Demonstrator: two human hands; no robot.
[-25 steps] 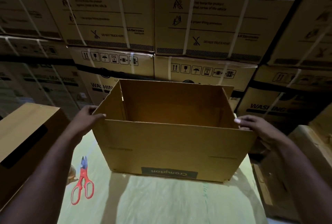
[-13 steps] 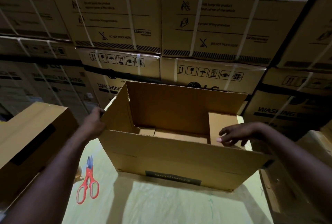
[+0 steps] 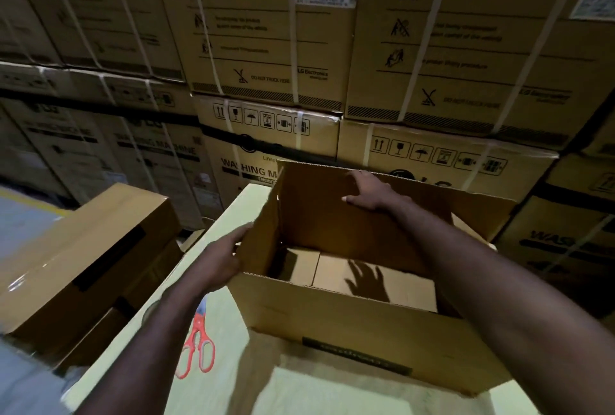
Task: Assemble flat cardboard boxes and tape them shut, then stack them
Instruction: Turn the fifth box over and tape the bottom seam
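An open brown cardboard box [image 3: 352, 331] stands on a pale yellow-green work surface [image 3: 239, 378], its top flaps up and its folded bottom flaps visible inside. My left hand [image 3: 221, 261] lies with straight fingers against the outside of the box's left side flap. My right hand [image 3: 371, 191] reaches across the opening and its fingers curl over the top edge of the far flap. The hand's shadow falls on the box floor.
Red-handled scissors [image 3: 196, 346] lie on the surface under my left forearm. Two closed cardboard boxes [image 3: 76, 258] are stacked at the left. A wall of large strapped washing-machine cartons [image 3: 299, 48] rises right behind the work surface.
My right hand left the right side flap and moved to the far flap's top edge. My left hand slid lower along the left flap. The camera has moved closer over the box.
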